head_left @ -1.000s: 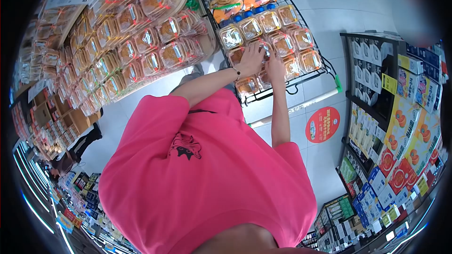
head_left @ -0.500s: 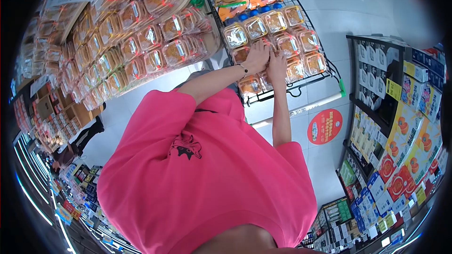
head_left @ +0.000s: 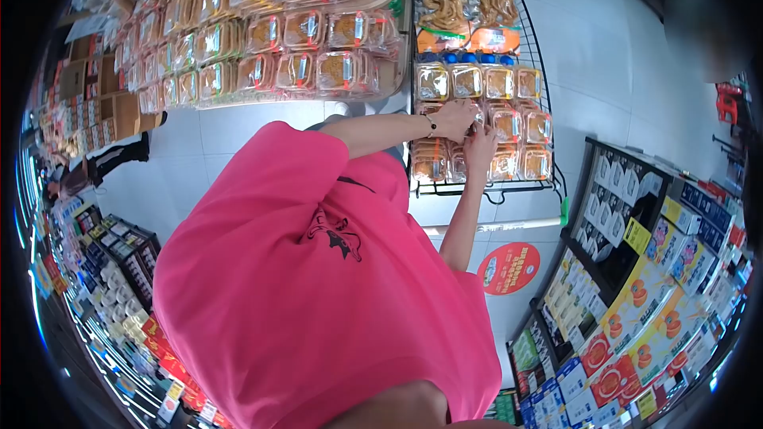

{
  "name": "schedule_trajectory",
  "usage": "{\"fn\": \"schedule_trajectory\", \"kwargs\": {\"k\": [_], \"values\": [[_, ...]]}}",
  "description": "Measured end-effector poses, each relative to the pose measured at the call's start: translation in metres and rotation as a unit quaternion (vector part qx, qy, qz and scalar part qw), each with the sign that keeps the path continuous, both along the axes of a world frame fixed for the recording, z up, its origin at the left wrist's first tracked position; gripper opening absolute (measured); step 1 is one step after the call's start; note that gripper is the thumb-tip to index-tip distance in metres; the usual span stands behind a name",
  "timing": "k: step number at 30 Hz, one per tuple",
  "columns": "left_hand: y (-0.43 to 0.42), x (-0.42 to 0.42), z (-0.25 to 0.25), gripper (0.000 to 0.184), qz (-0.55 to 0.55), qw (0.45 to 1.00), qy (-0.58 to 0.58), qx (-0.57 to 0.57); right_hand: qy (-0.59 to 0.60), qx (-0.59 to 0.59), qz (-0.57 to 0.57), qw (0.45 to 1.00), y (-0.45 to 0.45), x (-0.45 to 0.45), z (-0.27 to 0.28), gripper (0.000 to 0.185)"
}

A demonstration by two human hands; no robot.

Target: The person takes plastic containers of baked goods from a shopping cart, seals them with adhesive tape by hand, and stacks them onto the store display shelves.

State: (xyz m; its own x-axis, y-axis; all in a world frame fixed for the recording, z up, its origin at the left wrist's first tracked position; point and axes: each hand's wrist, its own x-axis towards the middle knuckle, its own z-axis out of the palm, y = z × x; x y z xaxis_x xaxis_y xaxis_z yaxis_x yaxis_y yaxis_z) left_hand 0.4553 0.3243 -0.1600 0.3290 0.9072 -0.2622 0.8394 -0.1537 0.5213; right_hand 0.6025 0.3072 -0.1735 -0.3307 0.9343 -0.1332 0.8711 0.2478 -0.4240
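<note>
My left hand point(head_left: 455, 120), with a dark bead bracelet at the wrist, lies over the packed pastries in a black wire cart point(head_left: 547, 79). Its fingers are bent over a clear plastic pastry box point(head_left: 477, 116), mostly hidden beneath my hands. My right hand point(head_left: 481, 148) meets it from the near side, fingers curled at the same box. Rows of similar boxes surround both hands, such as a pastry box point(head_left: 505, 121) just right and another box point(head_left: 430, 165) at the near left. Blue-capped items point(head_left: 467, 57) line up beyond the boxes.
Bags of twisted snacks point(head_left: 445, 8) fill the cart's far end. A display table point(head_left: 270, 98) stacked with boxed pastries adjoins the cart on the left. The cart's handle point(head_left: 517, 225) is on my side. Shelves of cartons point(head_left: 636, 294) stand right; a person point(head_left: 103, 163) is far left.
The view has turned, so the cart appears straighter and the display closer to level. Both hands stay together among the boxes, with only small finger shifts.
</note>
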Motion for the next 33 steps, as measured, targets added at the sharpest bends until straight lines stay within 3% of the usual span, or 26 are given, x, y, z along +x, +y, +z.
{"fn": "schedule_trajectory", "kwargs": {"k": [1,3,5,9,13,15,17,21,22,31,33], "values": [[-0.001,-0.004,0.006,0.068,-0.008,1.0,0.009,0.016,0.008,0.033,0.01,0.999,-0.002,-0.002,0.003,0.045],[-0.002,-0.018,0.027,0.075,-0.004,1.0,0.016,-0.016,0.004,-0.011,0.021,1.0,-0.004,-0.008,0.019,0.045],[-0.008,-0.034,0.047,0.074,-0.039,0.998,-0.02,-0.044,0.123,-0.093,-0.024,0.988,-0.011,-0.02,0.046,0.046],[-0.034,-0.064,0.07,0.072,-0.013,0.998,-0.014,-0.058,0.137,-0.152,0.049,0.978,-0.021,-0.036,0.067,0.048],[-0.07,-0.095,0.067,0.072,0.017,0.995,-0.035,-0.09,0.19,-0.145,0.115,0.964,-0.036,-0.059,0.069,0.042],[-0.092,-0.105,0.062,0.069,0.03,0.997,-0.034,-0.069,0.194,-0.197,0.115,0.954,-0.044,-0.071,0.078,0.041],[-0.108,-0.114,0.065,0.065,0.075,0.99,-0.048,-0.11,0.137,-0.218,0.137,0.957,-0.05,-0.081,0.082,0.041],[-0.126,-0.131,0.064,0.062,0.08,0.981,-0.045,-0.172,0.186,-0.19,0.175,0.948,-0.063,-0.099,0.086,0.04],[-0.129,-0.135,0.065,0.062,0.083,0.981,-0.049,-0.168,0.158,-0.241,0.161,0.944,-0.064,-0.107,0.101,0.039],[-0.149,-0.188,0.11,0.056,0.08,0.989,-0.058,-0.111,0.15,-0.244,0.18,0.941,-0.076,-0.162,0.137,0.039],[-0.157,-0.202,0.12,0.052,0.102,0.992,-0.071,-0.02,0.128,-0.213,0.198,0.948,-0.081,-0.178,0.149,0.039]]}}
